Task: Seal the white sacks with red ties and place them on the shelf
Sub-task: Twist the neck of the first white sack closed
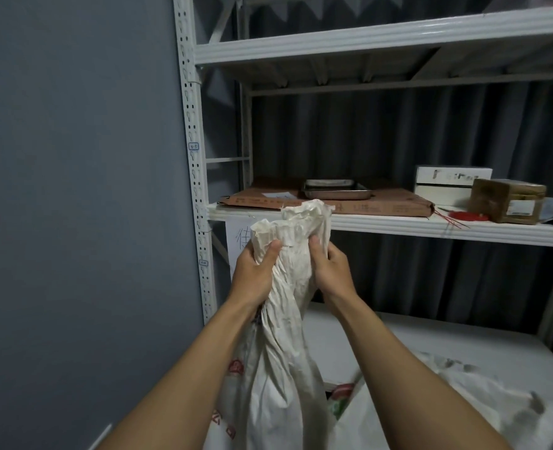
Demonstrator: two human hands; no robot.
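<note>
White metal shelf (398,224) sits right behind; left hand (252,271) and right hand (331,267) both clamp the bunched neck of the sack (288,303), mouth poking past the shelf's front edge, red ties (463,216) far right.

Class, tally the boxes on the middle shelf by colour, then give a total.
Brown: 2, the flat carton and the taped parcel
White: 1, the printed box
Total: 3
</note>
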